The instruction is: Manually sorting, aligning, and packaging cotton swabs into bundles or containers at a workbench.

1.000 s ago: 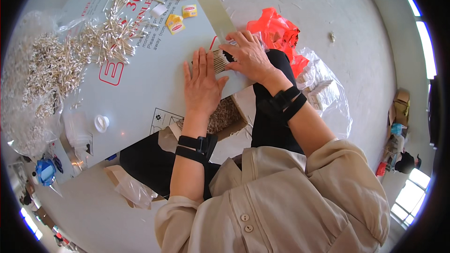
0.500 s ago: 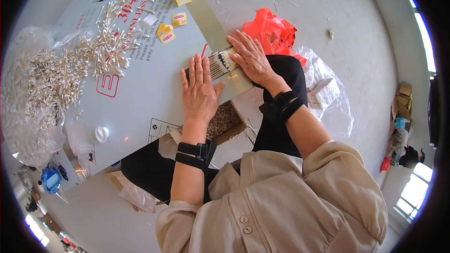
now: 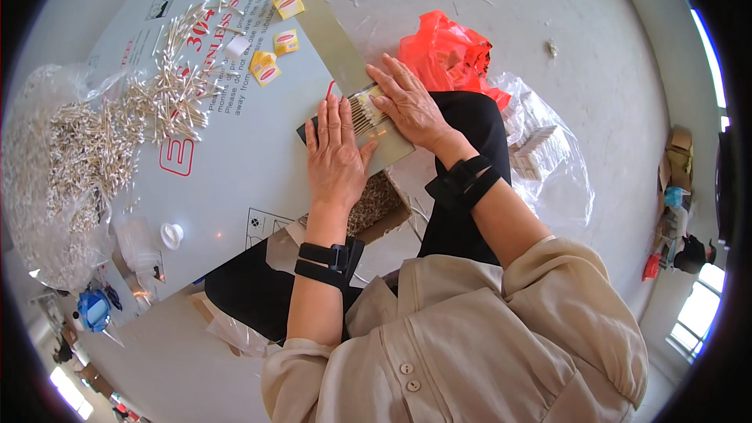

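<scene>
Between the two hands, a row of sticks [image 3: 363,115] lies side by side on the table [image 3: 215,200], the near ends hidden under the left fingers. The left hand [image 3: 338,164] rests flat, fingers straight and together, thumb out to the side; it is unclenched and seems to press rather than grasp, perhaps to stop the sticks rolling. The right hand [image 3: 411,108] is open too, fingers stretched over the row's far end, probably bounding it from that side; whether its palm bears down cannot be told. Left of the left hand, loose swabs [image 3: 184,98] spill beside a clear bag [image 3: 47,219], within reach yet off the working spot. Ahead of that hand sit the yellow boxes [image 3: 287,41], likewise out of its way. Just below it, a carton [image 3: 396,217] stands against the table's edge, handy to both hands. Beyond the right hand, a red bag [image 3: 446,51] lies apart from the sticks.
</scene>
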Demonstrator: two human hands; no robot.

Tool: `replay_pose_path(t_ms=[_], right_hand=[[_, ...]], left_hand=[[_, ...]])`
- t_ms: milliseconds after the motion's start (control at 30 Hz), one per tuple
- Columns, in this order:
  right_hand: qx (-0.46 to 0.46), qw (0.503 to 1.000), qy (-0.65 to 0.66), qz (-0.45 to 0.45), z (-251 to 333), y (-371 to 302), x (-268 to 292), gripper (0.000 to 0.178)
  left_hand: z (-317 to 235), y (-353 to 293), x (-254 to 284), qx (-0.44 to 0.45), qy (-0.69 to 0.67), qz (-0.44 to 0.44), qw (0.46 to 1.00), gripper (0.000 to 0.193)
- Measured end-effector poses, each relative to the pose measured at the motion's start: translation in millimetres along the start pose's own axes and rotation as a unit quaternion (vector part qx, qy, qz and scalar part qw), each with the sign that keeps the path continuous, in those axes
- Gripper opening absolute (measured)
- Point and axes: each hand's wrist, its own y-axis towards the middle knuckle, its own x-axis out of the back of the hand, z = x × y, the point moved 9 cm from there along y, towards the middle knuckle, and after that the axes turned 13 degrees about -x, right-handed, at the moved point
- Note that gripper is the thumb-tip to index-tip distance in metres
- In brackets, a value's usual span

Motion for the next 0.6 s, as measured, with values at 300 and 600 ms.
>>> replay_pose_path(t_ms=[300,600], right_hand=[[-0.031,0.995,0.097,-0.003,-0.7,-3.4,1.4,0.052],[-0.199,0.758,0.622,-0.009,-57.5,16.7,-13.7,0.039]], left_hand=[[-9.0,12.1,-2.9,-0.025,0.005,-0.017,1.000,0.075],[26.0,10.1,17.7,0.100,-0.310,-0.333,0.885,0.049]])
